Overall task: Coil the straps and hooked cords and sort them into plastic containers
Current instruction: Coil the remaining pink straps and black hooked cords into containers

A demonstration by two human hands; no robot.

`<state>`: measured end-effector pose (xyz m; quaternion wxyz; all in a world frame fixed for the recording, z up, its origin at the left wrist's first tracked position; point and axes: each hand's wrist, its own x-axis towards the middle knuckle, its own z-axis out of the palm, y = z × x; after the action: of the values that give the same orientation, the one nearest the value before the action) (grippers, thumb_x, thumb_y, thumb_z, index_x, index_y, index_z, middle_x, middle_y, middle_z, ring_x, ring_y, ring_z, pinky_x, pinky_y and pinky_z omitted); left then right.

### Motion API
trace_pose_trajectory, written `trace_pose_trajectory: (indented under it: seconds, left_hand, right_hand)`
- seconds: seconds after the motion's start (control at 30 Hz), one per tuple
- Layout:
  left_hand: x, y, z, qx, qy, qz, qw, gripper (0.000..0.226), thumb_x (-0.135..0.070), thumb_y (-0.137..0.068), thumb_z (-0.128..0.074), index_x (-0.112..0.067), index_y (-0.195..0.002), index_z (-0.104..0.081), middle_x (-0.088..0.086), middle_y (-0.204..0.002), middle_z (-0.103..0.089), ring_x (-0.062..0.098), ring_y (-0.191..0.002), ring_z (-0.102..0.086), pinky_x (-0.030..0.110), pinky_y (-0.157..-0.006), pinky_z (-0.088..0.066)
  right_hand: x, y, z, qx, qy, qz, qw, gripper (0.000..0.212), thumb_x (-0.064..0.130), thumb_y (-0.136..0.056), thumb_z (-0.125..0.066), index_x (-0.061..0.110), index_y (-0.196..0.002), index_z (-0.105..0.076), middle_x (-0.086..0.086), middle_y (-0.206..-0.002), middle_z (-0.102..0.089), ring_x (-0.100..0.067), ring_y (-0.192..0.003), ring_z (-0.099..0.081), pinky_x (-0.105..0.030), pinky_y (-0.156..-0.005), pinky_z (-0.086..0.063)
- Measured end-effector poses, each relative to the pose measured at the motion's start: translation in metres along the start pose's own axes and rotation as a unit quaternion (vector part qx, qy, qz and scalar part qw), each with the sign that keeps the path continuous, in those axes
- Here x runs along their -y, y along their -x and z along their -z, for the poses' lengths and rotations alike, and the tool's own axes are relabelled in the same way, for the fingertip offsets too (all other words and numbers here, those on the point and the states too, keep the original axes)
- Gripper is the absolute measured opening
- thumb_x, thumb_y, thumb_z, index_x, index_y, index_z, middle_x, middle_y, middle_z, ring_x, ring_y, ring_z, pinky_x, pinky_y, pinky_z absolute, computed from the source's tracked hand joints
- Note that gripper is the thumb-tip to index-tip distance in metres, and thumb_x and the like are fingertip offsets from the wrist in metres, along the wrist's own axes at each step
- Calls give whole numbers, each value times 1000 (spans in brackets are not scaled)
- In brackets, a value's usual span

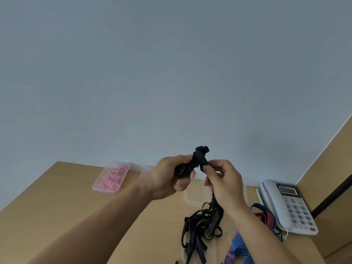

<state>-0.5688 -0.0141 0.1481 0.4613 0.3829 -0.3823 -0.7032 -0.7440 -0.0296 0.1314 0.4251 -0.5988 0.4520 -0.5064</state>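
Left tub (97,186) already holds pink coils (112,181). Left hand (167,178) grips a half-wound black strap (199,159) raised over the worktop (57,206); right hand (224,181) pinches its tail. Clear tub (192,199) behind looks empty, maybe. Loose black straps (198,228) and striped cords (240,247) lie uncoiled, so most of the job remains.

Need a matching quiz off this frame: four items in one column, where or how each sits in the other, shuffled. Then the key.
1. black strap
2. pink coils
3. telephone
4. blue striped cord

a. far right of the table
b. inside a clear container, back left
c. gripped by left hand and right hand
d. loose on the table, near edge

Pairs: 1-c, 2-b, 3-a, 4-d.
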Motion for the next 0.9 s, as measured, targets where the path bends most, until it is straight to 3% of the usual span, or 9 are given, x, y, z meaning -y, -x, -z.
trace_pose_trajectory:
  seconds: [0.13,0.2,0.33,0.4,0.5,0.57,0.63,0.77,0.9]
  left_hand:
    - [-12,7,15,121,-39,82,988,33,-32,-87,-50,-12,-81,-75,-1,-55,-55,7,-31,-23,17,-33,-19]
    - [-17,10,19,161,-111,100,976,30,-31,-85,-50,-14,-72,-71,-2,-55,-54,8,-34,-20,19,-36,-16]
    - [-27,12,20,184,-278,133,933,40,-21,-89,-56,14,-107,-55,4,-62,-53,10,-40,-28,25,-41,-15]
    - [-29,12,10,175,-446,136,867,29,-24,-91,-61,0,-106,-62,3,-67,-57,16,-52,-39,28,-50,-26]
    - [-15,2,-5,104,-654,106,742,18,-33,-94,-57,-17,-94,-64,-2,-75,-63,14,-70,-55,28,-64,-40]
    - [0,-8,-7,33,-698,75,712,24,-33,-97,-50,-15,-82,-56,2,-77,-60,18,-70,-53,30,-63,-40]
    - [9,-14,-4,-35,-664,48,745,28,-30,-98,-46,-16,-74,-47,4,-76,-56,18,-65,-49,31,-61,-38]
    - [13,-20,-2,-128,-464,18,876,29,-28,-94,-53,-14,-69,-46,1,-64,-56,13,-50,-41,26,-48,-32]
    - [12,-21,-3,-155,-226,12,962,15,-19,-92,-57,-9,-83,-51,6,-60,-54,14,-41,-29,22,-43,-20]
  right_hand:
    - [2,-15,22,152,-35,-70,985,28,40,-64,-83,18,-79,-73,-10,-72,-72,-17,-48,-53,-27,-47,-43]
    - [1,-21,29,230,8,-110,967,39,52,-51,-85,21,-72,-73,-12,-70,-72,-16,-46,-51,-26,-48,-41]
    - [2,-30,39,315,160,-161,921,53,55,-42,-92,18,-73,-69,-8,-63,-68,-15,-46,-51,-24,-48,-40]
    - [5,-32,39,337,228,-163,899,46,44,-50,-89,17,-81,-69,-4,-67,-67,-12,-48,-52,-23,-50,-41]
    - [8,-35,28,275,238,-155,918,28,19,-70,-81,20,-94,-68,-3,-72,-67,-9,-48,-54,-24,-49,-44]
    - [8,-36,20,217,181,-154,947,25,8,-80,-70,19,-102,-65,-5,-66,-66,-10,-47,-55,-25,-48,-43]
    - [10,-32,11,179,145,-129,965,25,7,-85,-63,21,-105,-63,-5,-65,-68,-8,-48,-58,-24,-49,-43]
    - [6,-20,-4,89,151,-44,984,21,23,-93,-57,25,-113,-53,0,-67,-69,-2,-50,-60,-23,-58,-44]
    - [5,-8,-13,33,136,10,990,28,27,-95,-57,22,-122,-49,10,-85,-66,-4,-65,-65,-11,-58,-45]
